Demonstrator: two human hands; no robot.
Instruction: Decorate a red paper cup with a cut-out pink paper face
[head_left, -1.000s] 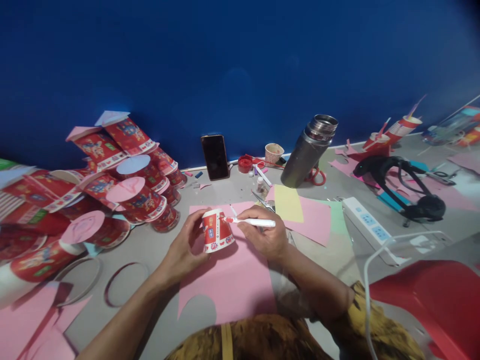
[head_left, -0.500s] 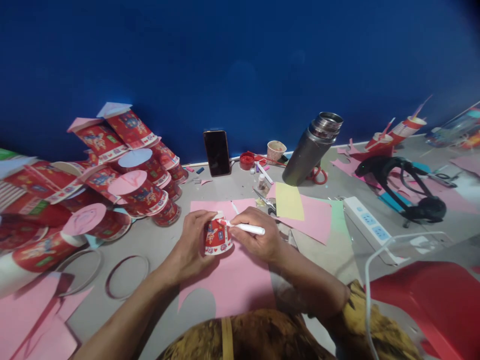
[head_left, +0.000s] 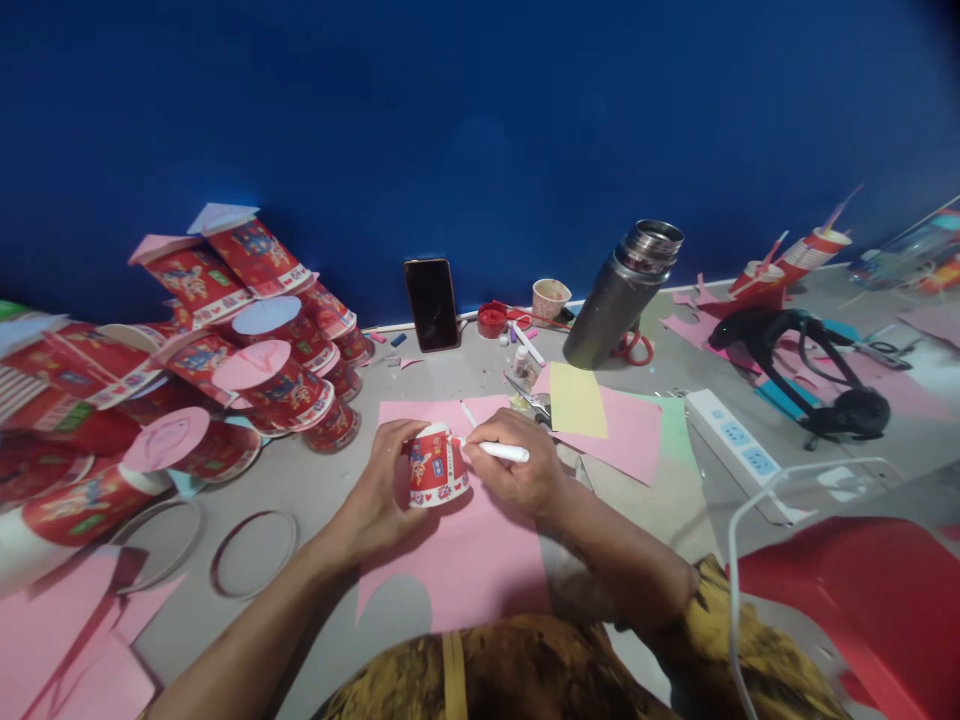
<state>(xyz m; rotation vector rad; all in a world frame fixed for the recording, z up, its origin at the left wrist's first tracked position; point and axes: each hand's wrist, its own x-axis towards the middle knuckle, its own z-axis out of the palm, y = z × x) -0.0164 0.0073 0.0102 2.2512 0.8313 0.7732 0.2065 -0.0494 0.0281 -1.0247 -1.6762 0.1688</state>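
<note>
My left hand (head_left: 384, 492) is closed around a red printed paper cup (head_left: 433, 465), which it holds upside down or tilted above a sheet of pink paper (head_left: 480, 575). A white marker pen (head_left: 504, 452) is pinched in my right hand (head_left: 519, 475), its tip at the cup's right side; whether it touches is too small to tell. The marker's cap (head_left: 467, 410) seems to lie on the pink sheet just behind the cup. Scissors (head_left: 534, 400) rest beyond my right hand, partly under yellow paper (head_left: 579, 402).
Many red cups with paper tops (head_left: 274, 375) are stacked at the left. A phone (head_left: 432, 305) and an uncapped steel bottle (head_left: 622, 300) stand near the blue wall. A power strip (head_left: 731, 440), a black headset-like frame (head_left: 810, 375) and a red stool (head_left: 855, 600) are at the right.
The cup has turned slightly in my left hand, showing more of its white strip. My right hand and the marker have shifted a little away from its upper edge.
</note>
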